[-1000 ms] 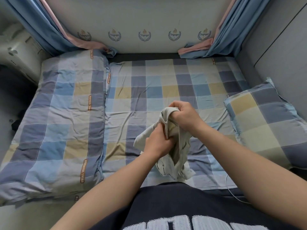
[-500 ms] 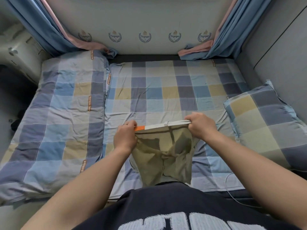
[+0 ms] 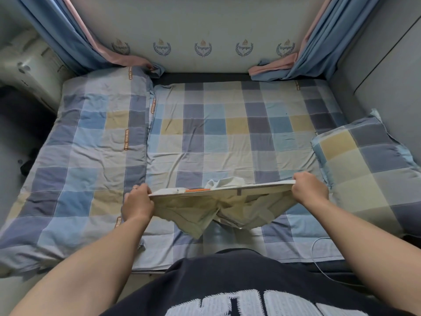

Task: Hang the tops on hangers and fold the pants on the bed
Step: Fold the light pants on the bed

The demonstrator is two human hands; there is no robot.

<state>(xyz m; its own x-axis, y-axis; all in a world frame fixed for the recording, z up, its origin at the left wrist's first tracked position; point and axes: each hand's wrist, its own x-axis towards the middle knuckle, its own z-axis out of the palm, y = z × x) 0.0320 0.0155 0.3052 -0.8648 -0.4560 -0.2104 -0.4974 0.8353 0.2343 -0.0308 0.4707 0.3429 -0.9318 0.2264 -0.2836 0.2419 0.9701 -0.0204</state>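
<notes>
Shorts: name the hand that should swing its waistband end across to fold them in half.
Left, probably. Both grip the shorts by the waistband, but the left hand is over the quilt edge and the right hand over flat sheet, so the fold would land flat.

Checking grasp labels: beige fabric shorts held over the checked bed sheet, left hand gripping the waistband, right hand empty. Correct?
Not quite. The right hand is not empty: the head view shows it gripping the other end of the waistband. The left hand does grip the beige fabric shorts over the checked bed sheet.
</notes>
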